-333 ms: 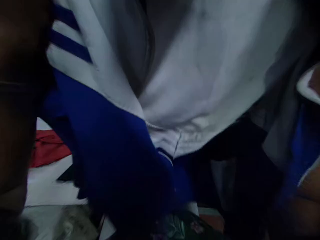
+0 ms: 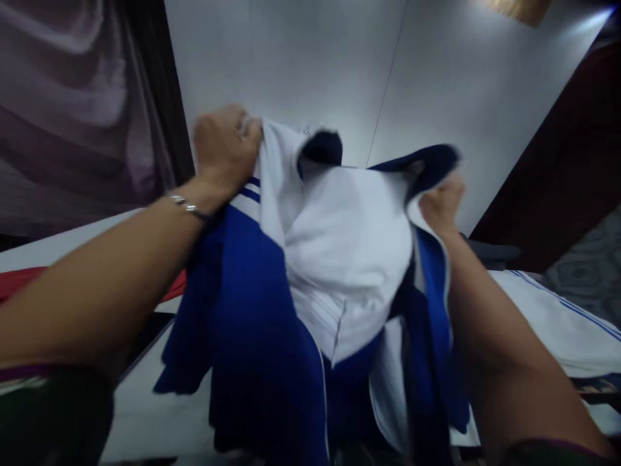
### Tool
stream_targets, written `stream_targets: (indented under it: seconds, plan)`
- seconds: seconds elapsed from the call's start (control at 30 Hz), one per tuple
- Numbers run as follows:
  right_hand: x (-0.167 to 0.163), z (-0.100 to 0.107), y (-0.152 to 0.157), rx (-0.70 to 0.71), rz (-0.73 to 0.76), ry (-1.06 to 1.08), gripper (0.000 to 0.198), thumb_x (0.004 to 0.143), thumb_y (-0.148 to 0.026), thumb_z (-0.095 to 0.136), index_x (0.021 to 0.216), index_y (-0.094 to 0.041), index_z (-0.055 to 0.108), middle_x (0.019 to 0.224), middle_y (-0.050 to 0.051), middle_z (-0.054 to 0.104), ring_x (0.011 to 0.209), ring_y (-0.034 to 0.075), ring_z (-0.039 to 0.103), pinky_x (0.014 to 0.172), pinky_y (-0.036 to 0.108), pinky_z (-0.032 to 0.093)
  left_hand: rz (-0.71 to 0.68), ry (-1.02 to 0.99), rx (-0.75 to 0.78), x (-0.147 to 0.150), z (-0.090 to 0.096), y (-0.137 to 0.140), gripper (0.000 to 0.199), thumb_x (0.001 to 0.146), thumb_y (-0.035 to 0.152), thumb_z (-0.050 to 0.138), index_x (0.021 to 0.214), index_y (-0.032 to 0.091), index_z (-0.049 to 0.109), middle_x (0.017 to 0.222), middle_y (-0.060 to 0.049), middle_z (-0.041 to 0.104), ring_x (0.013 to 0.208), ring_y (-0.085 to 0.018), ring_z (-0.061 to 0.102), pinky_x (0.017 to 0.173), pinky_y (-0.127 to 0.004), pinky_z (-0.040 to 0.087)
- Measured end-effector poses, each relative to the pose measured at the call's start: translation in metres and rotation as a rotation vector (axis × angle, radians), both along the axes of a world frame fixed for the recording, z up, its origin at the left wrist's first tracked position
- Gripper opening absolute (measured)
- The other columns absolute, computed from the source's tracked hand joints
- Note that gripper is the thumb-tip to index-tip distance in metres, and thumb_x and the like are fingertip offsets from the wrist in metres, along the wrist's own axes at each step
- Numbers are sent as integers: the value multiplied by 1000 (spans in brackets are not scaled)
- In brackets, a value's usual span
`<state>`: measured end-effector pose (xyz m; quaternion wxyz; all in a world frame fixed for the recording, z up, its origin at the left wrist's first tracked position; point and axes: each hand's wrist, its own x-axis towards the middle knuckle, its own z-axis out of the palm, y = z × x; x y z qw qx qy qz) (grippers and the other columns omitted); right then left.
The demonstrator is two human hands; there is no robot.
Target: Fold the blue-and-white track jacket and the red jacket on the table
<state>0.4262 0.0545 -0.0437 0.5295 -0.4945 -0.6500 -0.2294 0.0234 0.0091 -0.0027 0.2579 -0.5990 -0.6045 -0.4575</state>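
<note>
both hands grip a jacket (image 2: 339, 259) by its shoulders, lifted over the table (image 2: 145, 421): the left hand (image 2: 226, 152) pinches one side of the collar, the right hand (image 2: 441, 204) the other. it looks picked up and spread out, not yet folded or laid flat. it is white in the middle with blue sleeves, thin stripes and a dark collar, hanging limp and creased.

Both arms stretched forward, raised; left hand (image 2: 226, 150) fisted, right hand (image 2: 441, 204) clenched, blurred.
</note>
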Motion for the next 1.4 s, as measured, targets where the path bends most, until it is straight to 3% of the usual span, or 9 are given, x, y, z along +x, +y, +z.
stream_targets:
  seconds: [0.1, 0.23, 0.37, 0.5, 0.67, 0.8, 0.97, 1.13, 1.4]
  plan:
    - [-25, -31, 31, -319, -79, 133, 29, 91, -28, 44, 108, -7, 57, 103, 15, 61, 97, 21, 54, 90, 39, 40, -59, -44, -264, 30, -36, 42, 43, 93, 40, 38, 118, 9, 54, 117, -12, 59, 115, -26, 51, 98, -41, 35]
    - [-36, -119, 54, -534, 10, 155, 40, 83, -28, 55, 118, -9, 56, 120, 15, 59, 108, 24, 55, 96, 40, 40, -230, -93, -563, 47, -131, 75, 44, 91, 36, 40, 124, 10, 50, 125, -16, 54, 116, -25, 49, 95, -35, 37]
    - [-44, -224, 19, -782, 296, 109, 24, 79, -23, 55, 97, -15, 68, 99, 9, 70, 89, 21, 64, 87, 35, 48, -366, -26, -748, 53, -231, 35, 27, 86, 36, 49, 84, 15, 65, 90, -8, 66, 84, -19, 60, 76, -27, 43]
    - [-46, -289, -28, -842, 487, 53, 23, 79, -22, 51, 90, -18, 71, 97, 8, 70, 94, 21, 65, 88, 35, 48, -437, -35, -884, 64, -284, -33, 33, 84, 48, 48, 77, 18, 61, 82, -4, 63, 72, -16, 59, 63, -27, 40]
    - [-55, -291, -43, -793, 529, 54, 24, 80, -23, 49, 91, -19, 71, 99, 8, 70, 95, 21, 63, 90, 38, 46, -486, 94, -1038, 82, -295, -89, 46, 68, 59, 61, 91, 20, 59, 96, -6, 61, 89, -25, 59, 75, -33, 42]
    - [-86, -277, -32, -872, 684, 295, 22, 78, -31, 54, 87, -19, 70, 92, 7, 71, 87, 21, 65, 84, 37, 49, -488, 132, -1085, 87, -297, -99, 29, 66, 42, 64, 85, 20, 60, 92, -7, 61, 87, -26, 58, 76, -36, 41]
    - [-133, -266, 0, -1137, 831, 851, 23, 71, -30, 65, 88, -16, 64, 86, 6, 70, 69, 16, 65, 66, 31, 53, -614, -361, -1102, 71, -291, -79, 11, 73, 26, 48, 75, 19, 57, 69, 0, 57, 65, -16, 53, 60, -26, 36]
    - [-162, -263, 45, -1242, 712, 1000, 20, 79, -19, 60, 99, -16, 55, 86, 5, 66, 72, 14, 65, 67, 29, 55, -779, -728, -880, 58, -277, -74, 26, 82, 41, 45, 75, 18, 54, 63, 3, 50, 60, -12, 46, 57, -24, 35]
    - [-196, -282, 119, -1380, 355, 843, 26, 91, -33, 54, 107, -12, 57, 98, 5, 61, 80, 13, 61, 69, 30, 54, -830, -306, -779, 85, -263, -93, 17, 84, 28, 46, 70, 20, 52, 75, -1, 57, 71, -14, 53, 66, -27, 37]
